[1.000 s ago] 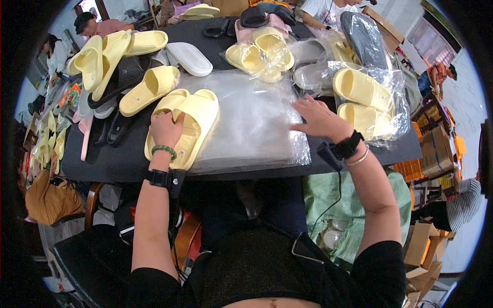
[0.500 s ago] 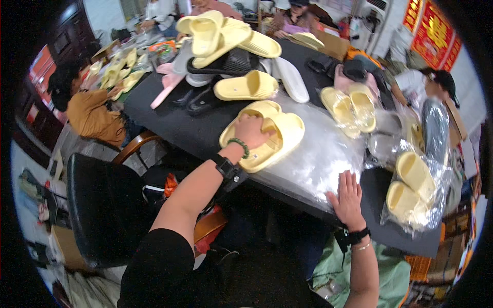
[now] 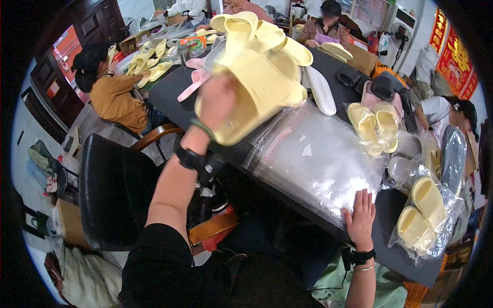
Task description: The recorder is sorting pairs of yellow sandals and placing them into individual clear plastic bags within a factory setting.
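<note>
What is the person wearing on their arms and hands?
The left hand is bare, with a thin green band and a chunky black strap with a small device at the wrist, below a black short sleeve. The right hand is bare too, with a black watch-like band and a thin pale bangle. No gloves.

The left hand (image 3: 218, 102) held a pair of pale yellow slide sandals (image 3: 257, 87) lifted above the black worktop (image 3: 169, 92), its grip closed around their near edge. The right hand (image 3: 361, 218) lay flat, fingers spread, on the near corner of a stack of clear plastic bags (image 3: 318, 159). Just beyond the stack lay another yellow pair (image 3: 374, 123), and to the right a bagged yellow pair (image 3: 423, 215). A black chair (image 3: 110, 190) stood to the left of the worktop.
</note>
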A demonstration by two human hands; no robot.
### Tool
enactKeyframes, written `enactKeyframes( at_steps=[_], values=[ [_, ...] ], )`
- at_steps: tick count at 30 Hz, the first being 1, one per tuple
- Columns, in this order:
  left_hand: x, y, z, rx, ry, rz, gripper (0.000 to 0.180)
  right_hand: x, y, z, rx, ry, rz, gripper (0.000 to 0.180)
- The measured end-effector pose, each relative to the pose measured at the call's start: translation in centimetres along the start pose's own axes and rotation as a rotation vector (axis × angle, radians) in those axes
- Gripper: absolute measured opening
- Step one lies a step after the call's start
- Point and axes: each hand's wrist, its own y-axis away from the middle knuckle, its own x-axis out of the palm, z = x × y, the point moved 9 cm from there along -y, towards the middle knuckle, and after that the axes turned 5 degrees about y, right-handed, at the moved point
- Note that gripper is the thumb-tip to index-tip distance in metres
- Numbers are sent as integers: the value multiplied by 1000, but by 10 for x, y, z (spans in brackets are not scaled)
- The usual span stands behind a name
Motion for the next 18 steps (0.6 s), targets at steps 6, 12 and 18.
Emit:
enactKeyframes(
  at_steps=[6, 12, 18],
  values=[
    [-54, -129, 173, -268, -377, -89, 45, -7, -4, 2, 33, 1, 6, 74],
    [-19, -79, 369, -534, -677, 761, 73, -14, -7, 14, -18, -100, -31, 73],
    [83, -13, 372, -677, -366, 365, 91, -16, 4, 3, 74, -24, 13, 70]
  ],
)
